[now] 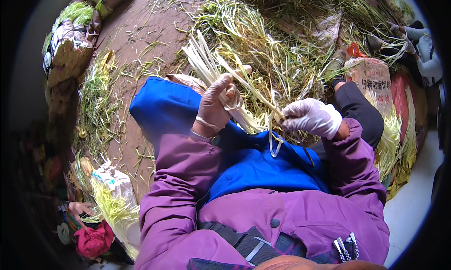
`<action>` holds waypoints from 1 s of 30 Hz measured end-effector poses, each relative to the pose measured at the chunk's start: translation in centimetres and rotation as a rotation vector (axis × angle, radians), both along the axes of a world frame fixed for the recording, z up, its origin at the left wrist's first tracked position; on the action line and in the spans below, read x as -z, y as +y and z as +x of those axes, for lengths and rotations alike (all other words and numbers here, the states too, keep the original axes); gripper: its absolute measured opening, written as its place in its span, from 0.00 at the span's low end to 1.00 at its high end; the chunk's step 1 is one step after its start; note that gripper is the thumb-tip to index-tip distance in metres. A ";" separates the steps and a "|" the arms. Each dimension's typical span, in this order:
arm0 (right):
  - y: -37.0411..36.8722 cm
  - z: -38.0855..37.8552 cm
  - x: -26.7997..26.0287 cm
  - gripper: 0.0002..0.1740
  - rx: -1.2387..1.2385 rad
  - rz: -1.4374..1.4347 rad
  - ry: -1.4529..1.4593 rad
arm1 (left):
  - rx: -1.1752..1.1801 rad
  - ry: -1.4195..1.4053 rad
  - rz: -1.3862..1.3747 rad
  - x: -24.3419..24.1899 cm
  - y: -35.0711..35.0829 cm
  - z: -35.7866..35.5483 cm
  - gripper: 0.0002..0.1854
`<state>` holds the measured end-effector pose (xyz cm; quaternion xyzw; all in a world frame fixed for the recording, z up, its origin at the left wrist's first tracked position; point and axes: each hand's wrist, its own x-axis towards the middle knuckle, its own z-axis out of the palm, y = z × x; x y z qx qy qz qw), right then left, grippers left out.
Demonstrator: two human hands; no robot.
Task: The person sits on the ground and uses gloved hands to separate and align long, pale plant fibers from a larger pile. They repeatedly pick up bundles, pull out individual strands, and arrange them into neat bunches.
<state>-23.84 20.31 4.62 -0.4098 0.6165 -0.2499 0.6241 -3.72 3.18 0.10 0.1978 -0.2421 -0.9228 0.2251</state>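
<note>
My left hand [217, 102], in a thin whitish glove, is closed around a bundle of pale plant stalks [202, 60], their thick ends pointing up and away. Right of it, my right hand [312, 117], in a similar glove, pinches the end of a thinner yellowish stalk [259, 93] between thumb and fingers. That stalk slants up towards the bundle. A narrow whitish strip [274, 152] hangs just left of my right fingers. Both hands are above my lap, which a blue cloth [260, 167] covers. The fingertips of my left hand are partly hidden.
Loose green and yellow stalks [246, 34] lie heaped on the brown floor [123, 58]. A printed sack [370, 74] stands to the right, with pale stalks [389, 136] beside it. Another person [426, 55] handles stalks at upper right. Lower left are a wrapped block [118, 185] and someone's hand [80, 209].
</note>
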 end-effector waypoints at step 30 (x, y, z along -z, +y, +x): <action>1.2 -26.4 19.3 0.19 0.553 0.088 1.005 | -0.499 -0.017 -0.162 -0.9 -6.9 5.2 0.14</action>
